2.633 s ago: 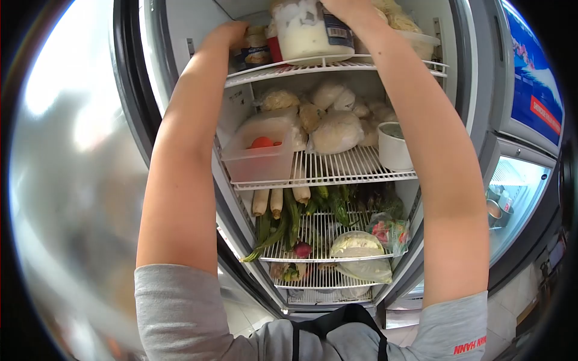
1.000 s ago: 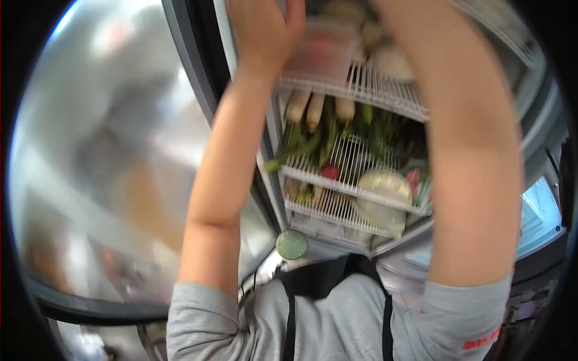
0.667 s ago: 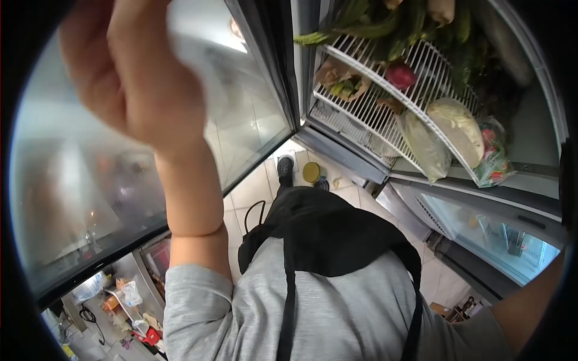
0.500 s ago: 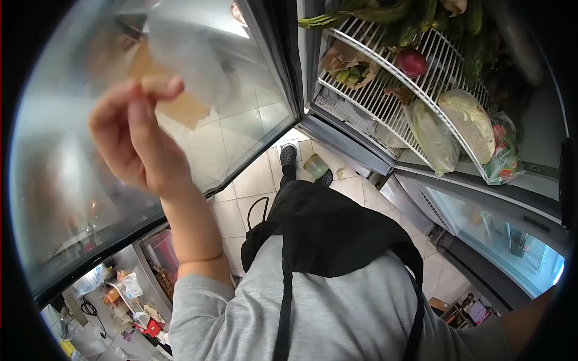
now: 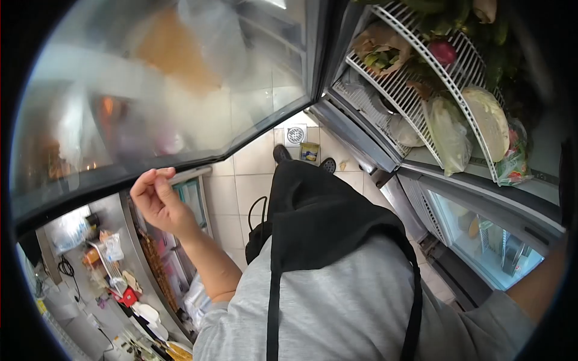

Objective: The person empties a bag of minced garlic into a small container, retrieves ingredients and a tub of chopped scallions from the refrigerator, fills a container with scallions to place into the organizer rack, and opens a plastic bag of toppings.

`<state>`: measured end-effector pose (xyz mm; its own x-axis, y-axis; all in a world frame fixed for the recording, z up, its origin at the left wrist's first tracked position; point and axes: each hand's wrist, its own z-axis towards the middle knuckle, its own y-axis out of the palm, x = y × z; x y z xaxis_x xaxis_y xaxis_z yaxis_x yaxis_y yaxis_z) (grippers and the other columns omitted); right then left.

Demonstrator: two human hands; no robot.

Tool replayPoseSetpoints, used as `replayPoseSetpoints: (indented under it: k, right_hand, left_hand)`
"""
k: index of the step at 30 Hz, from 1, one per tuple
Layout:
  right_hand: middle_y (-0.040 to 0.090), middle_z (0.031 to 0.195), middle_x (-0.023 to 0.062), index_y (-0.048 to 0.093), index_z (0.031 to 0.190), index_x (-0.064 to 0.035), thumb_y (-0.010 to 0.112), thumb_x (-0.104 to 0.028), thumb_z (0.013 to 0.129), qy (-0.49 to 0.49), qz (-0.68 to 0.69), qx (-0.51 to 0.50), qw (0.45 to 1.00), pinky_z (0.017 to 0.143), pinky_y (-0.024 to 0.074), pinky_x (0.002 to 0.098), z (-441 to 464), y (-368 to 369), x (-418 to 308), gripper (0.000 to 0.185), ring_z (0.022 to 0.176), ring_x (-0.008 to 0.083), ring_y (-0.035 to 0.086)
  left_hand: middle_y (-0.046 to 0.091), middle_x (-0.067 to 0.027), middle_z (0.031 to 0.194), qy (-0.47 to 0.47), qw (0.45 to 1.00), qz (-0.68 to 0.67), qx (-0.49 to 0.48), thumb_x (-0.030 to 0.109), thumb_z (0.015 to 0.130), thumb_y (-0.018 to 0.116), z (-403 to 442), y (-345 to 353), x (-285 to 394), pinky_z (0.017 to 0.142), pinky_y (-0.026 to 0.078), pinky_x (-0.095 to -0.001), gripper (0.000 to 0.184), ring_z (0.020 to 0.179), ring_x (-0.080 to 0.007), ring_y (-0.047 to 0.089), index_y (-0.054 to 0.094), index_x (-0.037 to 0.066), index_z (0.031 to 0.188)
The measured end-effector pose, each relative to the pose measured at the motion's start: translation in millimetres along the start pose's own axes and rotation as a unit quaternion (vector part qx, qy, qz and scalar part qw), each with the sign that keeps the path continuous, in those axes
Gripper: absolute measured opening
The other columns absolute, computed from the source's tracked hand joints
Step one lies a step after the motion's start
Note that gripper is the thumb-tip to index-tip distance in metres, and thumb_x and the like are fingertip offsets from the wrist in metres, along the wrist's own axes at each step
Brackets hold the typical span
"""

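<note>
My left hand (image 5: 159, 201) is raised at the left, its fingers curled with gaps between them and nothing held. It is beside the lower edge of the open glass fridge door (image 5: 180, 165). Only part of my right arm (image 5: 542, 283) shows at the right edge; the right hand is out of the picture. A jar with a yellow label (image 5: 309, 153) lies on the tiled floor between my shoes, just below a round drain (image 5: 295, 135).
Wire fridge shelves (image 5: 415, 108) at the upper right hold a red onion (image 5: 442, 52), a cut cabbage (image 5: 486, 123) and bagged vegetables (image 5: 448, 135). A second lit fridge (image 5: 500, 240) stands at the right. A cluttered counter (image 5: 78, 307) is at the lower left.
Both arms have left the upper fridge shelf. My left hand has come down to the door's lower edge. The view has tilted down, and the jar now lies on the floor.
</note>
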<state>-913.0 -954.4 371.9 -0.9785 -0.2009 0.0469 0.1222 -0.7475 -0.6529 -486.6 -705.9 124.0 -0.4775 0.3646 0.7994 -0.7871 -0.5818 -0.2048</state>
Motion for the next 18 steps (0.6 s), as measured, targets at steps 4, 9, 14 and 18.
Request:
replayPoseSetpoints:
  k: [4, 9, 14, 18]
  right_hand:
    - [0.057, 0.100, 0.0138, 0.056, 0.114, -0.0038, 0.063, -0.028, 0.081, -0.093, 0.062, 0.064, 0.992, 0.079, 0.0463, 0.0325, -39, -33, -34, 0.041, 0.089, 0.0199, 0.058]
    - [0.061, 0.095, 0.0118, 0.060, 0.110, -0.0035, 0.062, -0.030, 0.082, -0.172, 0.350, 0.072, 0.918, 0.076, 0.0469, 0.0311, -147, -77, -94, 0.038, 0.084, 0.0171, 0.060]
    - [0.060, 0.105, 0.0120, 0.057, 0.119, -0.0040, 0.066, -0.034, 0.082, 0.188, 0.522, -0.443, 0.704, 0.083, 0.0457, 0.0303, -323, 54, -138, 0.049, 0.094, 0.0200, 0.059]
    - [0.055, 0.115, 0.0187, 0.048, 0.130, -0.0140, 0.068, -0.053, 0.076, 0.315, 0.421, -0.706, 0.475, 0.077, 0.0505, 0.0344, -556, 230, -164, 0.070, 0.102, 0.0240, 0.055]
  left_hand:
    - [0.060, -0.0092, 0.086, -0.074, 0.997, 0.030, -0.021, 0.000, 0.090, 0.052, -26, -16, -15, 0.076, 0.047, -0.0252, 0.011, 0.080, -0.0140, 0.058, 0.053, -0.002, 0.101]
    - [0.061, -0.0085, 0.084, -0.170, 0.966, 0.092, -0.174, 0.005, 0.089, 0.055, -48, -9, -64, 0.075, 0.046, -0.0249, 0.012, 0.079, -0.0147, 0.059, 0.056, 0.000, 0.100]
    - [0.063, -0.0188, 0.095, -0.249, 0.762, 0.192, -0.566, 0.026, 0.085, 0.061, -162, -16, -178, 0.082, 0.046, -0.0399, 0.031, 0.093, -0.0339, 0.059, 0.058, 0.000, 0.101]
    - [0.061, -0.0212, 0.100, -0.394, 0.681, 0.211, -0.580, 0.032, 0.084, 0.062, -278, -23, -233, 0.086, 0.045, -0.0411, 0.041, 0.098, -0.0364, 0.057, 0.056, -0.001, 0.109]
